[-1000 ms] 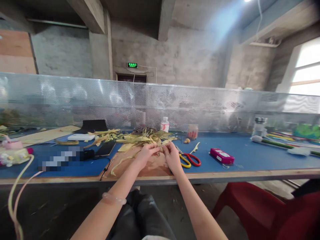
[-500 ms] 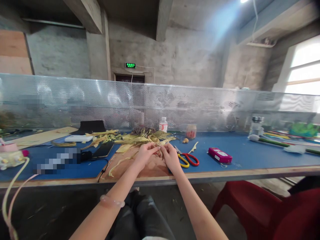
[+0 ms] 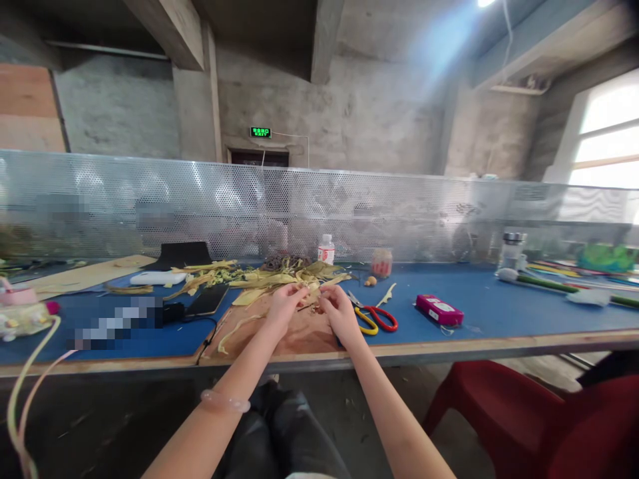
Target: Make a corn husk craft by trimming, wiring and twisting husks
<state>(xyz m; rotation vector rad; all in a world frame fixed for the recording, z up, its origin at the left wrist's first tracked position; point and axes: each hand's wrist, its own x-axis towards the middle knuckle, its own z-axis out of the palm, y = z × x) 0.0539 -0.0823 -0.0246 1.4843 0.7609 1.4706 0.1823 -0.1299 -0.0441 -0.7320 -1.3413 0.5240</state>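
Each grip, left hand [image 3: 280, 309] and right hand [image 3: 337, 311], pinched shut on a husk strip [image 3: 309, 293]; the jar [image 3: 382, 263] held something reddish and blurred.

Ahead: husk pile [image 3: 279, 274] lies just beyond the left hand [image 3: 282, 307] and right hand [image 3: 335, 309]; the perforated screen [image 3: 399, 213] walls the far side.
Right: scissors [image 3: 375, 318] just beside the right hand; bare worktop [image 3: 407, 329] between them and the pink box [image 3: 439, 310].
Left: phone [image 3: 208, 299] near.

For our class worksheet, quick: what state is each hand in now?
Left hand: fingers closed, pinching a husk strip.
Right hand: fingers closed on the same strip.
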